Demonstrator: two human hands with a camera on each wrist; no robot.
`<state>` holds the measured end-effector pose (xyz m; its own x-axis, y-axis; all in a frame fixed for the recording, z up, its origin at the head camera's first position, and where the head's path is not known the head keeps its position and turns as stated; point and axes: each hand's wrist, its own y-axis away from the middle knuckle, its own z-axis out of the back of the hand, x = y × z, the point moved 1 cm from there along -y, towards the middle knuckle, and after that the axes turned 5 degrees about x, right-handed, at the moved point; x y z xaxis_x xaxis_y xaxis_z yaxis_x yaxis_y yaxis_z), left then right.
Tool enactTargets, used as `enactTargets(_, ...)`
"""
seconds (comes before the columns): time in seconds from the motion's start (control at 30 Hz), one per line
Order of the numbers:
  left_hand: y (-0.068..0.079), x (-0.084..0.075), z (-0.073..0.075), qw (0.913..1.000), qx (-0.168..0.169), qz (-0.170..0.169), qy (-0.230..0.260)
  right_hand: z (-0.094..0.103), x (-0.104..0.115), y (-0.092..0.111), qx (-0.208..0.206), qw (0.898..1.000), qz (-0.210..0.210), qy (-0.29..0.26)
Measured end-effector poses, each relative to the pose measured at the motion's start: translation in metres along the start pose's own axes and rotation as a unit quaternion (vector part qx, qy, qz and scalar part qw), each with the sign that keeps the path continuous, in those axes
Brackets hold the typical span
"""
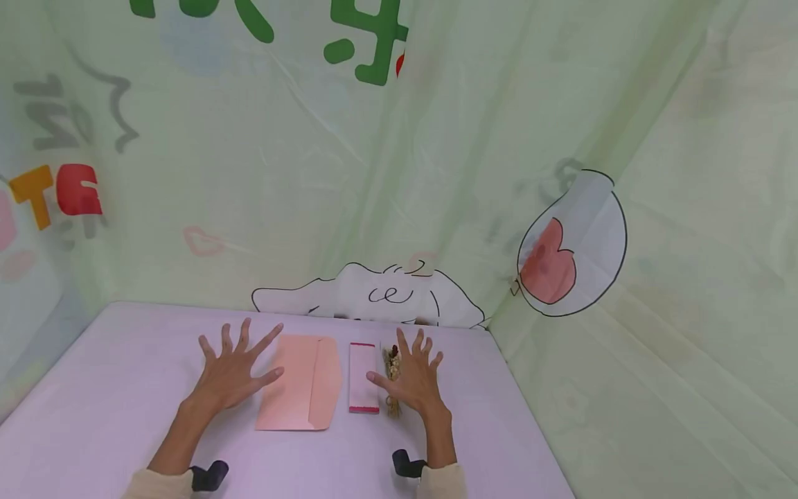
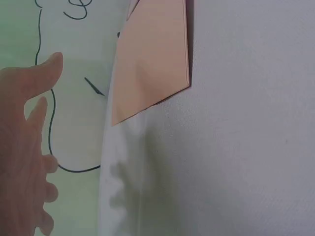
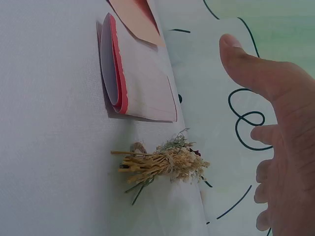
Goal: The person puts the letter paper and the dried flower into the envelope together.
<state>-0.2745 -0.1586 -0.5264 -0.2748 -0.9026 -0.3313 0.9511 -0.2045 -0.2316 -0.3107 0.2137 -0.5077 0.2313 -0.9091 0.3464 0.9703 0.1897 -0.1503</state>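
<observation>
My left hand [image 1: 227, 374] is spread wide above the table, just left of a pink envelope [image 1: 289, 388] that lies with its flap opened out to the right. In the left wrist view the fingers of the left hand [image 2: 22, 147] hold nothing. The right hand [image 1: 414, 374], its fingers also spread, hovers over a small bundle of dried flowers [image 3: 162, 162] and partly hides it in the head view. Between envelope and flowers lies a folded white paper [image 1: 363, 381] with red edges; the right thumb overlaps it in the head view.
A pale cloth covers the table [image 1: 486, 430]. Behind it hangs a light green curtain [image 1: 436, 173] with printed drawings and letters, which continues along the right side. Black straps with mounts [image 1: 408, 464] sit on both wrists.
</observation>
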Motion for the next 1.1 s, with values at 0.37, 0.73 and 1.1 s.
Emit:
enactTargets(0.37, -0.005, -0.025, -0.023, 0.9984, -0.022, -0.051, 0.006, 0.0, 0.008, -0.005, -0.115, 0.992, -0.001, -0.057)
enactTargets(0.73, -0.007, -0.051, -0.049, 0.9972, -0.002, -0.067, 0.033, -0.015, 0.037, -0.016, -0.179, 0.979, -0.069, -0.068)
enactTargets(1.1, 0.0, -0.059, -0.054, 0.9925, 0.081, -0.039, 0.083, -0.052, 0.053, -0.007, -0.134, 0.977, -0.139, -0.093)
